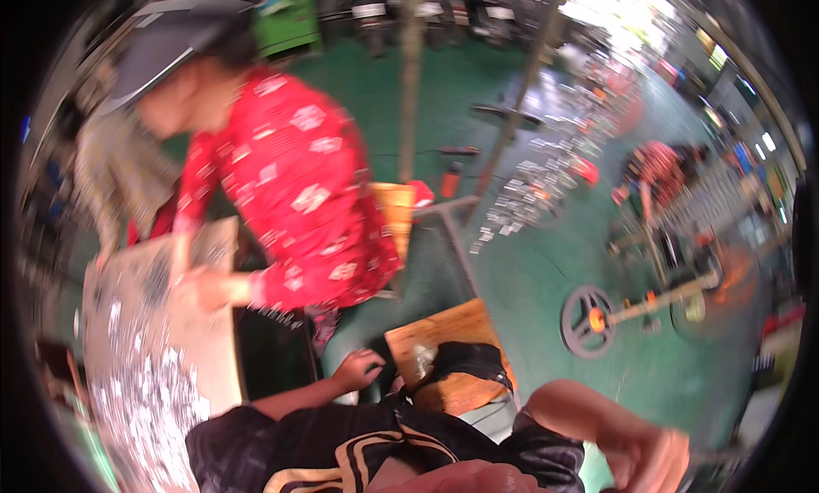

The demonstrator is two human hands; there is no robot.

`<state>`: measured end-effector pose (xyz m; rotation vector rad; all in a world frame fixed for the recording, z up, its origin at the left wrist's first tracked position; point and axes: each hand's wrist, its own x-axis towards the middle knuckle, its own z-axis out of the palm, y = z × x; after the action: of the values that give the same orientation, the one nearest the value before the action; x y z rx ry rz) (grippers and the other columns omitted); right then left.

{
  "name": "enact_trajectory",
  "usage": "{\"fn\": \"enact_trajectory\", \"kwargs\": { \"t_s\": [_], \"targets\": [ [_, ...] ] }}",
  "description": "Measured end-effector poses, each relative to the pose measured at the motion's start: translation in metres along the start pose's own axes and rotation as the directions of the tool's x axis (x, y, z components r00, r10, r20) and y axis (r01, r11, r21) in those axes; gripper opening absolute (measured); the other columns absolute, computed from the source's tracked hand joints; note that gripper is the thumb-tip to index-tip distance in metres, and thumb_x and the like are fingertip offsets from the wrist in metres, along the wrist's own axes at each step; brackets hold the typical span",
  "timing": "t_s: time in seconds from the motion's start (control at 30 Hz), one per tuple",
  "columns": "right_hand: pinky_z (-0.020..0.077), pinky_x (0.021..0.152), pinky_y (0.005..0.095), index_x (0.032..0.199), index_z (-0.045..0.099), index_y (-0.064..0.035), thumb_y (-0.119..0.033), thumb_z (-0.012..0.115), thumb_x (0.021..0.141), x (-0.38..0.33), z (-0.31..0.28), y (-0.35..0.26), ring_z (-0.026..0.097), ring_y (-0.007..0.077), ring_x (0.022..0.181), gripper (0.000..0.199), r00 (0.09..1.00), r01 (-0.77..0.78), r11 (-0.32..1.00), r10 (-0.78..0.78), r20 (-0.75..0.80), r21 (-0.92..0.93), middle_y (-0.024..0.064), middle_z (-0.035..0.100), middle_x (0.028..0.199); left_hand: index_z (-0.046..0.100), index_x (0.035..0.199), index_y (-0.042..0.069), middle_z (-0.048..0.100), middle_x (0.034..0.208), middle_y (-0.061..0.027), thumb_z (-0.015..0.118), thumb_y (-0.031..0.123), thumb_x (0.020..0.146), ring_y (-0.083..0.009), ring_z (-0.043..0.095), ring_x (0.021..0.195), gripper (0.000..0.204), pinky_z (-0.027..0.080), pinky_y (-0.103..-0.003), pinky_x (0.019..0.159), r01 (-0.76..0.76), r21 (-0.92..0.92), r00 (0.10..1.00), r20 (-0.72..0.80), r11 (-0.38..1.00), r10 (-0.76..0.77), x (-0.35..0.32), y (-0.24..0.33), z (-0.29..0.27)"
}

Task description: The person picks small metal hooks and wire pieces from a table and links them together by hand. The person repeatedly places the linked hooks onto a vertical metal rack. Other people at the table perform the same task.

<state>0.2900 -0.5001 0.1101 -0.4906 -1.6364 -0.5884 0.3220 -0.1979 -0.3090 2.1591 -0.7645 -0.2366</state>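
My left hand [358, 370] is raised beside a wooden stool [469, 322], its fingers curled round a small dark spot that I cannot make out. A black strapped bag [465, 365] and a small clear plastic bag [421, 359] lie on the stool. At the lower right, my right hand [653, 463] hangs bent at the wrist, away from the stool; motion blur hides its fingers. To my left stands a worktable [213, 322] with many small shiny metal pieces [145, 399] heaped on its near part.
A co-worker in a red patterned shirt [299, 186] leans over the table; another person [128, 169] is behind. Across the green floor [529, 280] lie scattered metal pieces [533, 177]. A spoked wheel [589, 322] on a bar and a crouching person [661, 173] are at right.
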Motion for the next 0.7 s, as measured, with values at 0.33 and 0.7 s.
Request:
{"fn": "enact_trajectory", "kwargs": {
  "t_s": [0.33,0.7],
  "targets": [
    [0.0434,0.057,0.0429,0.070,0.054,-0.0110,-0.018,0.044,0.087,-0.013,0.095,0.070,0.052,0.0214,0.061,0.021,0.930,-0.356,0.802,0.251,0.269,0.479,0.0043,0.050,0.069,0.063,0.092,0.008,0.062,0.097,-0.0079,0.065,0.015,0.078,-0.0285,0.058,0.099,0.015,0.045,-0.043,0.087,0.252,0.115,0.939,-0.269,0.961,-0.214,-0.089,0.019,-0.053],
    [0.0441,0.076,0.0442,0.065,0.055,-0.0006,-0.030,0.060,0.079,-0.145,0.214,0.274,0.051,0.0225,0.055,0.033,0.538,-0.790,0.305,0.760,0.364,0.531,0.0101,0.053,0.061,0.064,0.089,0.004,0.064,0.089,-0.0116,0.066,0.008,0.075,-0.0309,0.062,0.087,0.015,0.050,-0.040,0.080,0.573,-0.081,0.534,-0.718,0.816,-0.447,-0.268,0.058,-0.077]
  ]
}}
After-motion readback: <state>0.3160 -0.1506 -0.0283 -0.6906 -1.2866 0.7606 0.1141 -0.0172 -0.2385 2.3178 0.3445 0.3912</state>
